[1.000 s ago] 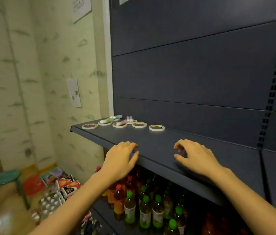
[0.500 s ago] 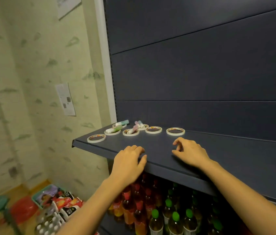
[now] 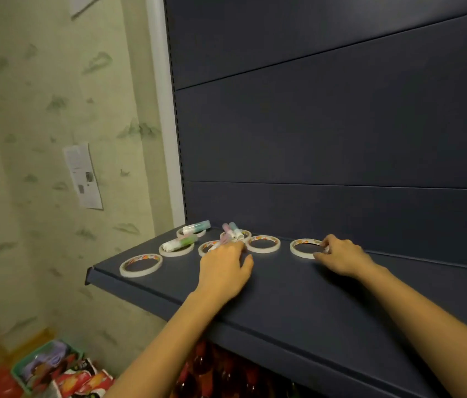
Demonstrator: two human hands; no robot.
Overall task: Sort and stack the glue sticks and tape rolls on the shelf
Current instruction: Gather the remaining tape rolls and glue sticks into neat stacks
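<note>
Both hands have advanced from the front lip of the shelf (image 3: 284,300) to the goods near its back panel. Left hand (image 3: 223,272): palm down, fingers nearly straight, thumb spread to the right. Its fingertips reach the near rim of a half-covered tape roll (image 3: 202,248), across which a pink glue stick (image 3: 225,239) lies; blur hides whether they touch the stick or grip anything. Right hand (image 3: 341,257): fingers curled, thumb at the near rim and fingers over the right rim of the rightmost tape roll (image 3: 301,255), pinching it as it lies flat on the shelf. Five further rolls lie flat: a front-left roll (image 3: 140,274), standing alone near the shelf's left end; a roll (image 3: 176,253) bearing a green glue stick (image 3: 183,242); a back-corner roll (image 3: 201,234) under a mint glue stick (image 3: 197,226); a back roll (image 3: 246,234) bearing a pale blue glue stick (image 3: 235,231); and a bare roll (image 3: 263,250) between the two hands. Print on the rolls' inner rims is illegible. Both forearms are cut off by the lower edge. Beneath the shelf, reddish bottles (image 3: 212,374) show only dimly. A green basket (image 3: 20,372) of packets is partly cropped at lower left, and the wall notice (image 3: 84,175) cannot be read.
</note>
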